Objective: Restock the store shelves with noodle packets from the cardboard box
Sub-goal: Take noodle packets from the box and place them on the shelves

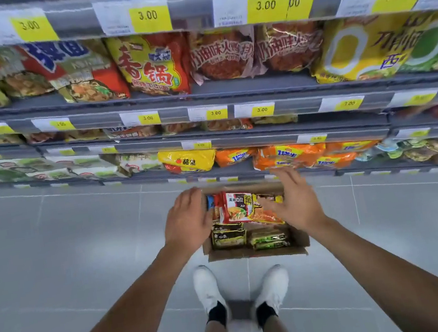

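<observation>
Open cardboard box (257, 251) sits on the floor just before the shelves (202, 92), packed with noodle packets: a red-and-white packet (239, 209) lying tilted on top, dark green packets (228, 237) flat along its near side. Shelves hold colourful packets in rows.

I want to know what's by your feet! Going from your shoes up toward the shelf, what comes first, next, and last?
White shoes → brown cardboard box → dark green noodle packets → red-and-white noodle packet → orange noodle packets on the grey bottom shelf.

Open hands (189, 222) above cardboard box (257, 251)
</observation>
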